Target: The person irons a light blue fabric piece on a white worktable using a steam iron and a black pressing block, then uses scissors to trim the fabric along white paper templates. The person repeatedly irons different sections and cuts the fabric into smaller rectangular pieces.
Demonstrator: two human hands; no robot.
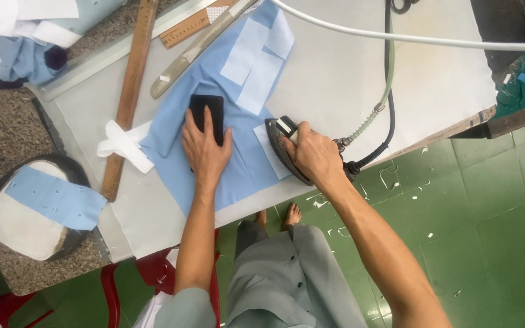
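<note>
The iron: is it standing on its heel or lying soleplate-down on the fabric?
Soleplate-down. The iron lies flat on the light blue fabric, the right hand gripping its handle from above.

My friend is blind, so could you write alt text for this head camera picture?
Seen from above, a person's right hand grips a dark iron on light blue fabric, while the left hand presses a black flat block onto it. Wooden rulers lie on the white table.

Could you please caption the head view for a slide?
Left hand presses black template on blue fabric; right hand grips iron.
</note>
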